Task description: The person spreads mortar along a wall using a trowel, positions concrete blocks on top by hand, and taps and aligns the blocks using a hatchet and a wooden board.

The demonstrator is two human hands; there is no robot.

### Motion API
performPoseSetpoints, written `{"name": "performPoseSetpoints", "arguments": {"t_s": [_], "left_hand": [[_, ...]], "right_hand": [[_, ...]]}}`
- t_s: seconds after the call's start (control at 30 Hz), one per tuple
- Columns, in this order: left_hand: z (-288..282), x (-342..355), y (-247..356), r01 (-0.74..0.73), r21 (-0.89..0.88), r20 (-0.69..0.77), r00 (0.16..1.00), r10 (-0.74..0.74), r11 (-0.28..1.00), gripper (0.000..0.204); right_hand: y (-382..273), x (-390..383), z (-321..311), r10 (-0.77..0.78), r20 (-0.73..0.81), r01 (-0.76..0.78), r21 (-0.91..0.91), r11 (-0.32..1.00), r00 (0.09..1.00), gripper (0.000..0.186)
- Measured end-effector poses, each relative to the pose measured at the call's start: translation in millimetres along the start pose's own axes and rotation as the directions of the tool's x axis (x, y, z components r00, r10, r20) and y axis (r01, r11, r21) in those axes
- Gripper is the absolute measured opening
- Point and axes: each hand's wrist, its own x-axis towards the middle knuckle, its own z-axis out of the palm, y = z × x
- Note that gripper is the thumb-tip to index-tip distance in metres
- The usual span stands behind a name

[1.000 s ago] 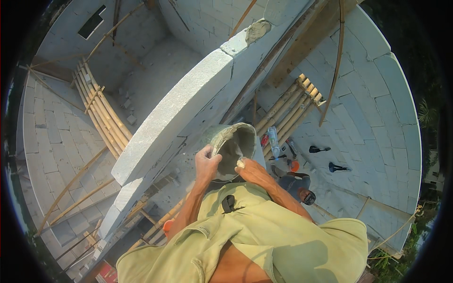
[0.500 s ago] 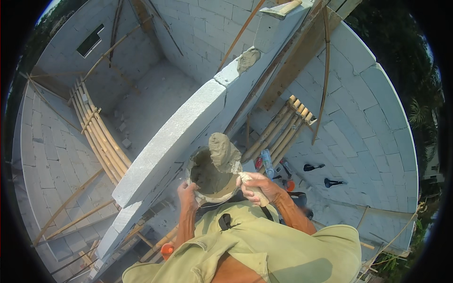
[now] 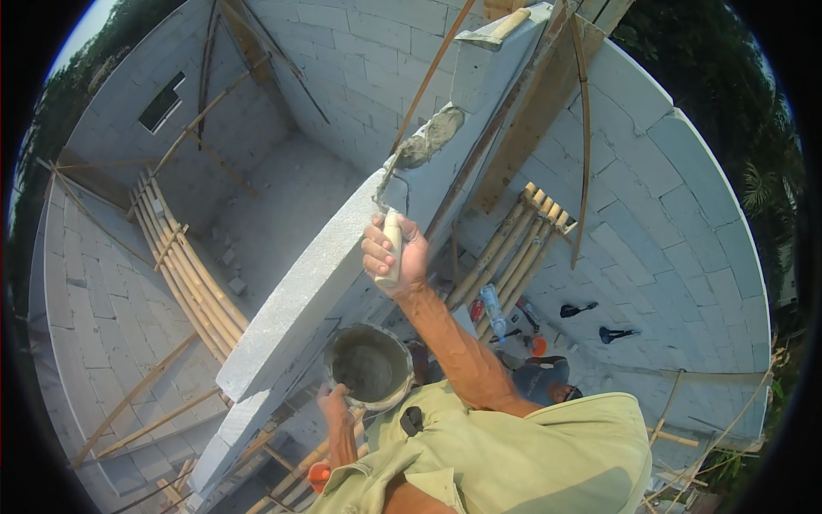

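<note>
My right hand [image 3: 398,254] is wrapped around the pale handle of a trowel [image 3: 391,233], reaching over the wall's top. The trowel's blade shows only as a thin edge, at the end of a long light-grey block [image 3: 304,278]. Fresh grey mortar [image 3: 434,137] lies on the lower course just past that block's end. Close to my body, my left hand [image 3: 335,401] grips the rim of a round bucket [image 3: 404,387], fingers closed on its left side. Wet mortar [image 3: 364,368] covers the bucket's inside.
Bundled bamboo poles [image 3: 184,265] span the room on the left, and more bamboo [image 3: 505,244] lies to the right. A wooden-handled tool [image 3: 511,24] rests on the wall's far end. Below on the right are a plastic bottle [image 3: 492,304] and another person [image 3: 545,379].
My right hand has moved forward and left from the bucket to the wall with the trowel. Its mortar load has left the blade, and more mortar covers the lower course. The bucket sits lower.
</note>
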Motion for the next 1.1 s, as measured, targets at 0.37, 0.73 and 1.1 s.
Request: {"name": "performPoseSetpoints", "arguments": {"t_s": [0.37,0.73,1.1], "left_hand": [[11,3,3,-0.041,-0.009,0.049,0.998,0.042,0.999,0.014],[91,-43,93,-0.354,0.215,0.448,0.864,0.231,0.910,0.008],[52,-29,82,-0.186,-0.061,0.444,0.875,0.194,0.981,0.013]], "right_hand": [[-28,-100,110,-0.065,-0.689,-0.692,-0.719,-0.070,0.722,0.034],[41,-212,11,-0.285,-0.599,-0.458,-0.154,-0.876,0.748,0.030],[30,-250,40,0.150,-0.890,-0.902,-0.422,0.091,0.431,0.018]]}}
